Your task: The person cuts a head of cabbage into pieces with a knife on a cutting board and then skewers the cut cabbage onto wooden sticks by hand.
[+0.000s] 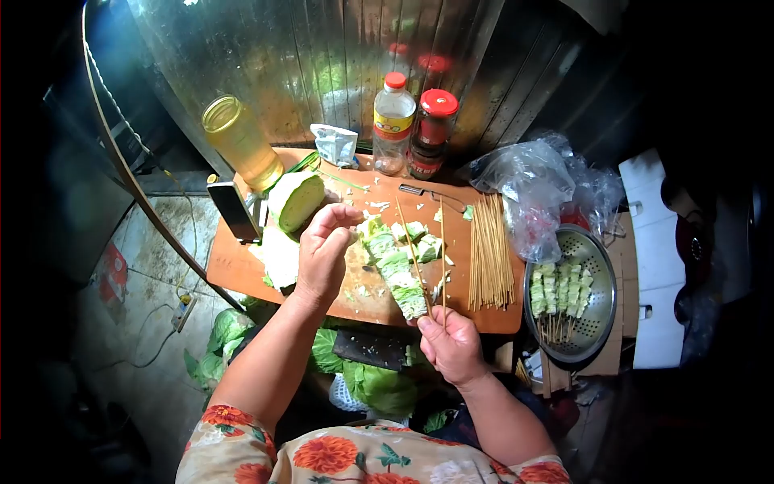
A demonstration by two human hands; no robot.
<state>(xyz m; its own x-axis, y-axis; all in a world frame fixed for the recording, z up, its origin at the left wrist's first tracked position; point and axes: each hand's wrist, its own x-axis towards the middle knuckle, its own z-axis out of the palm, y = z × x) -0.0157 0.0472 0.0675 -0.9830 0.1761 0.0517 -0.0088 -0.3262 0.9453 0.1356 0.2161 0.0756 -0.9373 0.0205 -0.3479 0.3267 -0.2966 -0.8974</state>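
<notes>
I see the right hand [453, 348] closed on two wooden sticks [443, 258], which point away from the body with their tips apart. The left hand [324, 246] has its fingers curled near the upper end of the cabbage pieces [399, 278]; whether it pinches one, I cannot tell from here. Those pieces form a row between the hands, over the table [232, 262] (their lower end sits close by the right fingertips). To their right I have a bundle of sticks [490, 254], then a colander [598, 319] holding cabbage skewers [562, 290].
</notes>
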